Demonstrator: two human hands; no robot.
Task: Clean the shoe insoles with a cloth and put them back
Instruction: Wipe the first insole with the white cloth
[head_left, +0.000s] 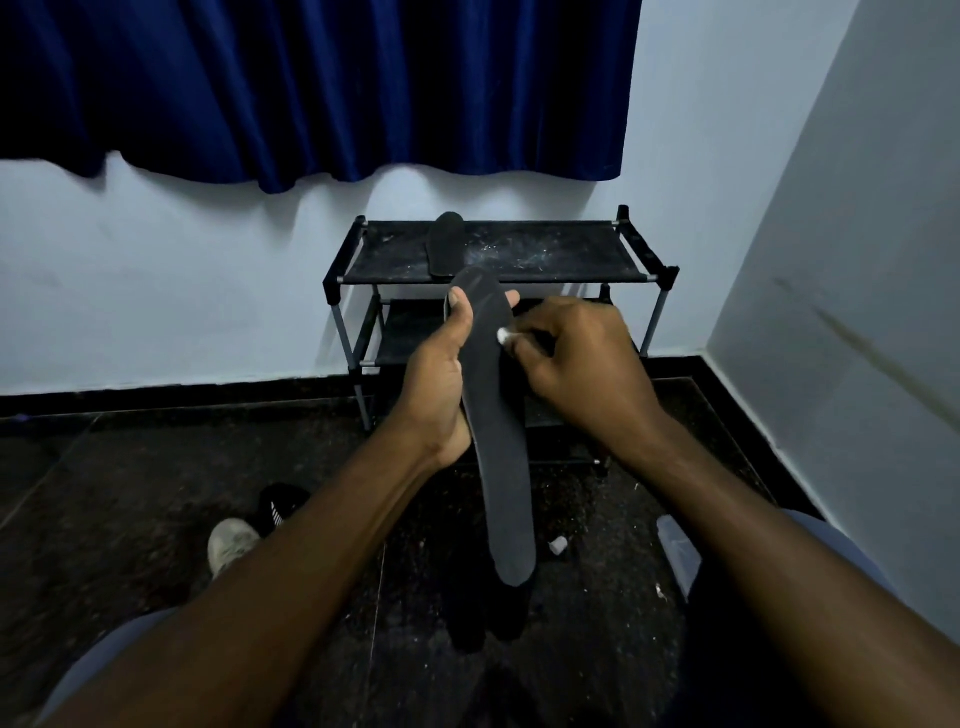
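Wiping step: the left hand (436, 384) grips the dark insole (493, 415) before the shoe rack (545, 252); the right hand (576, 364) pinches a white cloth (503, 336) against its edge. Next likely needs strokes toward the heel.

Left hand (441, 374), right hand (576, 358), forearms (311, 561) bare; grey-blue trousers (93, 670) cover both knees.

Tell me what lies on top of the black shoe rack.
A dark insole lies on the rack's top shelf, among pale specks. Its near end is partly covered by the held insole in the left hand.
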